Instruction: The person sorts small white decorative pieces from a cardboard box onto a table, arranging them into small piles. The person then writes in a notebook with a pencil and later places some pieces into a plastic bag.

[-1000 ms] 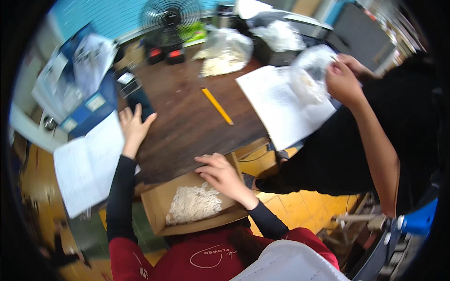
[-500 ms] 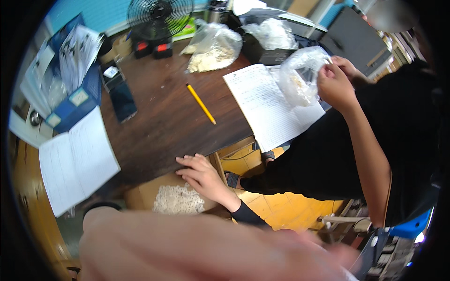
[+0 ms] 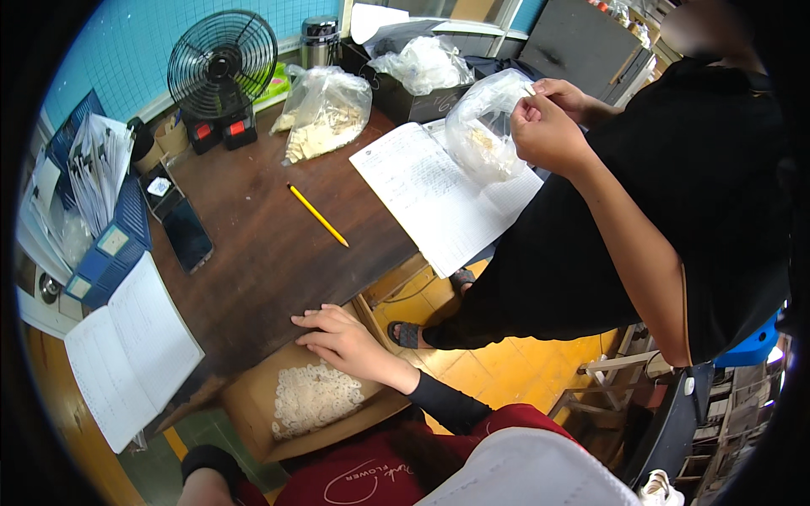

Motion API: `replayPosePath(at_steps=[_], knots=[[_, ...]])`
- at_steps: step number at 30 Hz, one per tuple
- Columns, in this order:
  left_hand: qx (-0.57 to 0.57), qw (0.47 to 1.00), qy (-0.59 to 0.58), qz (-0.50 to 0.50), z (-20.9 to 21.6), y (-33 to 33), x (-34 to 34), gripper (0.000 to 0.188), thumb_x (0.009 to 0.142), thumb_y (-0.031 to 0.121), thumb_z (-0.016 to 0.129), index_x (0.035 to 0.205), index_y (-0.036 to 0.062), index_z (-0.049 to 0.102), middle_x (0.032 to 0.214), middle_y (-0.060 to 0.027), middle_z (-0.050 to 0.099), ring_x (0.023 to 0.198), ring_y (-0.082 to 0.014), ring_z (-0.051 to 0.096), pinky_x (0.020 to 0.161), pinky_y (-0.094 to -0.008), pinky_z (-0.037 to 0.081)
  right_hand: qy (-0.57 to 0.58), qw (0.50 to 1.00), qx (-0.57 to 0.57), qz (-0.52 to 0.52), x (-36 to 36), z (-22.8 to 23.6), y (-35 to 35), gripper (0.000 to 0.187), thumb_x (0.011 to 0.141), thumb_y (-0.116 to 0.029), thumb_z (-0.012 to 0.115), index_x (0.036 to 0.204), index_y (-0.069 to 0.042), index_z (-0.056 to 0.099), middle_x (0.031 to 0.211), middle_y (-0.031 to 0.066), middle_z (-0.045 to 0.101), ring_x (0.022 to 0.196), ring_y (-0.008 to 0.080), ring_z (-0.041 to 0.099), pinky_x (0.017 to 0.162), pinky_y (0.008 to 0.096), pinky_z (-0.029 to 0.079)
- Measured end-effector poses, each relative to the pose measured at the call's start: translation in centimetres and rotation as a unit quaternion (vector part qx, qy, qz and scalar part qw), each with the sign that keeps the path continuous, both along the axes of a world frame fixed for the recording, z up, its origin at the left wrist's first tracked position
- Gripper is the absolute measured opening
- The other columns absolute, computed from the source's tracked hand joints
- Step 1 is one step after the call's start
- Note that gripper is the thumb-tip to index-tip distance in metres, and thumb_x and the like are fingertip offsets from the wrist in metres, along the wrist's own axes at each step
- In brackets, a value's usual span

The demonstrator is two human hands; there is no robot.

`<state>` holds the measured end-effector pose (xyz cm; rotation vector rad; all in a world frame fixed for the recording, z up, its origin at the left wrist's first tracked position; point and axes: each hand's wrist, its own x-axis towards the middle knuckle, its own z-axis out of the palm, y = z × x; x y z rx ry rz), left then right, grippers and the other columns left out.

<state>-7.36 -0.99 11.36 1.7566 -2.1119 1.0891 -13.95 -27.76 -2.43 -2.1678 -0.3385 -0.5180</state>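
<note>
My right hand (image 3: 346,344) rests at the near edge of the dark wooden table (image 3: 253,270), its fingers apart and nothing in them. Just below it is an open brown box (image 3: 245,413) with a heap of small white ring-shaped pieces (image 3: 316,398) inside. My left hand does not show. At the lower left, a bit of bare skin with a black band (image 3: 209,462) is cut off by the frame, and I cannot make out what it is. A yellow pencil (image 3: 319,216) lies on the table beyond my right hand.
A co-worker's hands (image 3: 548,126) hold a clear plastic bag (image 3: 485,135) over an open notebook (image 3: 439,185). Farther back stand a filled bag (image 3: 325,118) and a black fan (image 3: 222,72). At left are a phone (image 3: 186,234), another notebook (image 3: 131,350) and a blue file holder (image 3: 114,244).
A large blurred hand close in front has gone from view, uncovering the box and a maroon shirt. The view has shifted. My right hand stays at the table edge.
</note>
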Motion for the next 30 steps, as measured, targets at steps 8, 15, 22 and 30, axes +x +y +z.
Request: replayPosePath(at_steps=[8,15,22,30], knots=[[-0.047,0.99,0.102,0.085,-4.6,-2.5,2.1,0.04,0.092,0.019,0.067,0.131,0.0077,0.066,0.155,-0.0173,0.05,0.148,-0.0444,0.038,0.121,-0.0655,0.024,0.022,0.997,-0.074,0.011,3.0,3.6,-0.8,0.016,0.091,-0.01,0.07,0.106,-0.006,0.075,0.117,0.0083,0.068,0.111,0.0279,0.061,0.096,0.041,0.048],[-0.135,0.812,0.502,0.265,-10.2,-9.8,8.6,0.052,0.112,0.029,0.045,0.155,0.0004,0.044,0.165,-0.0189,0.037,0.157,-0.0407,0.023,0.127,-0.0494,0.019,-0.148,0.976,-0.154,-0.041,12.4,2.6,1.8,0.032,0.092,-0.015,0.065,0.12,0.0,0.069,0.132,0.0155,0.065,0.132,0.035,0.055,0.113,0.0447,0.042],[-0.041,0.795,0.529,0.294,-12.2,-8.8,8.8,0.047,0.114,0.029,0.039,0.152,0.006,0.051,0.164,-0.0153,0.041,0.154,-0.0375,0.032,0.127,-0.0484,0.022,-0.047,0.978,-0.204,-0.018,13.3,-0.7,1.7,0.044,0.097,-0.024,0.061,0.13,0.004,0.065,0.139,0.0178,0.063,0.14,0.0383,0.049,0.121,0.0477,0.035],[-0.03,0.796,0.526,0.3,-12.1,-8.7,8.6,0.046,0.114,0.027,0.039,0.152,0.0056,0.051,0.164,-0.0155,0.041,0.153,-0.0372,0.034,0.127,-0.0457,0.023,-0.054,0.981,-0.187,-0.019,13.1,-0.3,1.6,0.043,0.097,-0.023,0.061,0.129,0.005,0.065,0.137,0.018,0.064,0.139,0.0386,0.05,0.12,0.0483,0.036]])
